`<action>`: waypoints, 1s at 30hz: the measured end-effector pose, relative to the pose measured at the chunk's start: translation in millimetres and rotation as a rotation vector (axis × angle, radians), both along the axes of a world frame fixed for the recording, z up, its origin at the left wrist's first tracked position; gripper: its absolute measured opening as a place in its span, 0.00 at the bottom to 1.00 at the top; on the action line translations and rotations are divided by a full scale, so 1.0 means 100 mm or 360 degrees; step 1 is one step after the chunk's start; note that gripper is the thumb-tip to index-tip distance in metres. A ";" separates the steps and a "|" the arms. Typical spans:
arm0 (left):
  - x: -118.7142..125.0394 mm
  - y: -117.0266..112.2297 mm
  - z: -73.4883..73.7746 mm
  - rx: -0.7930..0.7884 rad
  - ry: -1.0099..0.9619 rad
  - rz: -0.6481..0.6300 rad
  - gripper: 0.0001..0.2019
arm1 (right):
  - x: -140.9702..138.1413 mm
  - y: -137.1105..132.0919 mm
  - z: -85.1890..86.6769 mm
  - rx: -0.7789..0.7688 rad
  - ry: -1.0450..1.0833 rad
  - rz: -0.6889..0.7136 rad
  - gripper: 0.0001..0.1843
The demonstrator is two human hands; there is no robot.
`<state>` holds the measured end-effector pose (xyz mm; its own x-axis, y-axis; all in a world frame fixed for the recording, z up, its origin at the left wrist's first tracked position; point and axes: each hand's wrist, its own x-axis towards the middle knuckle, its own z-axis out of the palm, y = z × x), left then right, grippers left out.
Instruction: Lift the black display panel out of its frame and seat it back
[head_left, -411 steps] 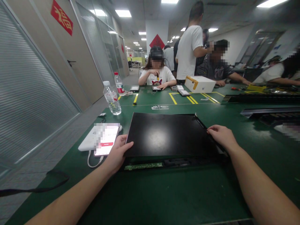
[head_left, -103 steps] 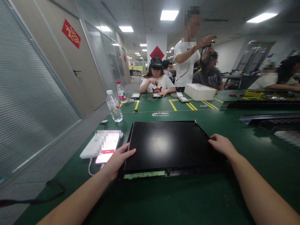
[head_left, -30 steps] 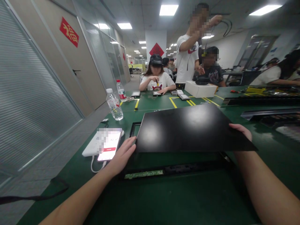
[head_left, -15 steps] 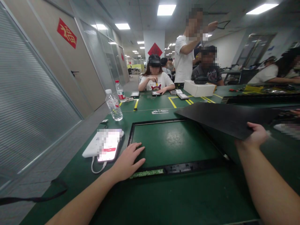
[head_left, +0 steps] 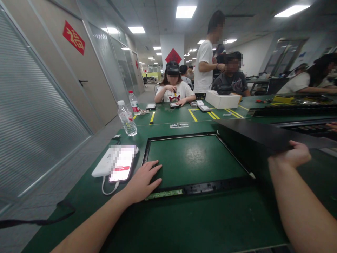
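— Where is the left hand [head_left: 143,180]?
— Palm down, fingers spread and pointing far and right. It rests on the near-left corner of the black frame [head_left: 181,135], which lies flat on the table [head_left: 184,225]. Its grip is slack and closed on nothing. The forearm comes in from the near left.
— And the right hand [head_left: 295,154]?
— Out at the right, raised off the table. Its grip is closed on the near edge of the black panel [head_left: 258,135].
— How does the panel sit?
— In the air, right of the frame and nearly edge-on, with its left corner above the frame's far-right corner.
— Anything beside the left hand?
— A phone [head_left: 119,165] on a white power bank [head_left: 101,165], just to the left. A water bottle [head_left: 127,118] stands farther off.
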<state>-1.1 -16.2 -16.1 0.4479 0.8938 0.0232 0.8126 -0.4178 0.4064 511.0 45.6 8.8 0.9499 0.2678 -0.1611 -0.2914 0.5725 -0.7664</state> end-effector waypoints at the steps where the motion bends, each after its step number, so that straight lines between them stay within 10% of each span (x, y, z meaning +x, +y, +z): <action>1: 0.00 0.00 0.00 0.0003 0.0005 -0.0001 0.28 | -0.01 -0.01 0.01 0.0056 0.0008 -0.0099 0.10; 30: 0.01 0.01 0.00 0.0004 0.0039 -0.0008 0.28 | -0.02 0.03 -0.20 -0.0504 0.0420 0.0216 0.14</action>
